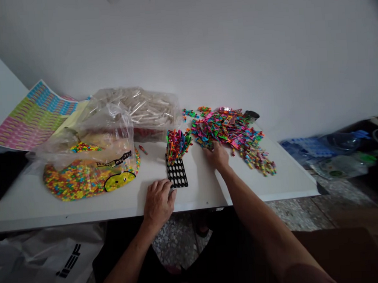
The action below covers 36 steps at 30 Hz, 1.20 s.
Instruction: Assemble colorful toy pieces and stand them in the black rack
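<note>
A black slotted rack (178, 174) lies on the white table, its far part filled with upright, brightly coloured small plastic pieces (178, 144). At its near left corner, my left hand (159, 202) is closed, thumb and fingers gripping the edge. To the right, my right hand (218, 156) reaches to the near side of a heap of colourful small plastic pieces (223, 124). Its fingers are bent together among them; what they pinch is too small to make out. Short multicoloured pieces (259, 159) are scattered at the heap's right side.
On the left, a clear bag (82, 178) holds tiny coloured pieces. Behind it are a bag of clear tubes (145, 108) and printed sticker sheets (30, 119). One loose coloured piece (143, 150) lies left of the rack. A dark cup (251, 116) stands behind the heap. The table's front edge (207, 203) is close.
</note>
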### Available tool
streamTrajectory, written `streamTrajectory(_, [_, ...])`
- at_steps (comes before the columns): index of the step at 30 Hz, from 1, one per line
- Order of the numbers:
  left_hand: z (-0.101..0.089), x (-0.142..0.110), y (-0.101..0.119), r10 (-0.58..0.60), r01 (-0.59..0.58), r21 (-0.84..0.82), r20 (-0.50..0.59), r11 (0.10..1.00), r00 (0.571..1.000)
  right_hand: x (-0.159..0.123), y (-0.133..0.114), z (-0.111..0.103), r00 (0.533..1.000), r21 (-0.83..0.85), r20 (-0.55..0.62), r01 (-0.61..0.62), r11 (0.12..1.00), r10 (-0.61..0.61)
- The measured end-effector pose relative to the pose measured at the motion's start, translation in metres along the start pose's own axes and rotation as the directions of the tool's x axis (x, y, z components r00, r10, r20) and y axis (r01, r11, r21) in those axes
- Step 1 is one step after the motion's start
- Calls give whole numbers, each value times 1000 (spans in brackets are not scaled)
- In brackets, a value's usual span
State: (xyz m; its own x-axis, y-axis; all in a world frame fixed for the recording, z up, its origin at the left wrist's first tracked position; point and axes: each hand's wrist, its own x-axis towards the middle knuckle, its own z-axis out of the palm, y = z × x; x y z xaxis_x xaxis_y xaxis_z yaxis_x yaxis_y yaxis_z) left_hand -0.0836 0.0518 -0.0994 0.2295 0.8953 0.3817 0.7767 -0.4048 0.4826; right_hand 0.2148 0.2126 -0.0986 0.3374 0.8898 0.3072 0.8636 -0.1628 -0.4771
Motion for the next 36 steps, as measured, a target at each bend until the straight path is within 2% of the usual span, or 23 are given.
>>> streamTrajectory(2, [0, -1, -3, -1, 1, -29, -11, 1000, 1000, 6, 2, 5, 998, -1, 48, -30, 1000, 30])
streamTrajectory(4, [-2, -3, -4, -7, 2, -108, -47, 994, 999, 3, 1, 4, 999, 54, 43, -24, 998, 22])
streamTrajectory(6, [-4, -4, 2, -55, 27, -247, -108, 969, 993, -12, 2, -5, 1000, 135, 21, 14, 991, -17])
streamTrajectory(8, [-4, -1, 18, -184, 113, -443, -119, 889, 976, -41, 0, -22, 999, 235, -11, 49, 971, -48])
streamTrajectory(9, [-3, 2, 29, -268, 182, -557, -76, 811, 961, -61, -2, -32, 998, 279, -23, 58, 959, -54])
streamTrajectory(11, [3, 13, 55, -390, 330, -754, 106, 569, 915, -106, -13, -51, 996, 451, -54, 82, 889, -65])
streamTrajectory(13, [9, 25, 79, -395, 426, -846, 289, 320, 872, -149, -27, -67, 985, 568, -33, 157, 808, -168])
streamTrajectory(14, [12, 30, 87, -380, 449, -858, 340, 249, 860, -165, -32, -74, 968, 599, -13, 208, 773, -251])
streamTrajectory(15, [14, 33, 93, -365, 458, -858, 360, 232, 859, -175, -35, -79, 941, 621, 23, 251, 742, -338])
streamTrajectory(17, [15, 35, 95, -358, 460, -827, 343, 323, 868, -177, -28, -87, 885, 635, 112, 286, 717, -452])
streamTrajectory(18, [14, 34, 92, -357, 461, -796, 330, 392, 874, -168, -19, -91, 887, 619, 133, 273, 736, -441])
streamTrajectory(19, [12, 31, 88, -348, 461, -758, 323, 462, 880, -153, -6, -94, 912, 580, 149, 233, 781, -382])
streamTrajectory(21, [7, 22, 78, -313, 445, -682, 318, 581, 895, -109, 21, -97, 995, 423, 54, 52, 905, -83])
streamTrajectory(22, [3, 18, 74, -286, 418, -653, 305, 632, 908, -84, 33, -97, 995, 295, 30, -99, 950, 94])
streamTrajectory(23, [0, 14, 71, -249, 374, -629, 280, 681, 927, -58, 43, -95, 970, 165, 26, -241, 956, 240])
streamTrajectory(26, [-10, 9, 67, -136, 207, -555, 166, 805, 977, 3, 56, -86, 931, 94, 45, -365, 926, 362])
streamTrajectory(28, [-15, 9, 64, -73, 122, -495, 117, 860, 990, 24, 55, -80, 911, 103, 87, -410, 906, 402])
streamTrajectory(30, [-19, 9, 58, -26, 66, -441, 96, 895, 995, 28, 52, -77, 889, 128, 150, -452, 883, 433])
streamTrajectory(32, [-22, 7, 50, 7, 25, -401, 78, 916, 997, 17, 49, -78, 869, 187, 248, -477, 859, 428])
streamTrajectory(34, [-23, 6, 42, 39, -17, -358, 54, 934, 998, -11, 43, -84, 852, 292, 362, -489, 822, 379])
streamTrajectory(36, [-23, 4, 37, 74, -63, -293, 27, 954, 997, -51, 29, -92, 846, 440, 444, -492, 751, 294])
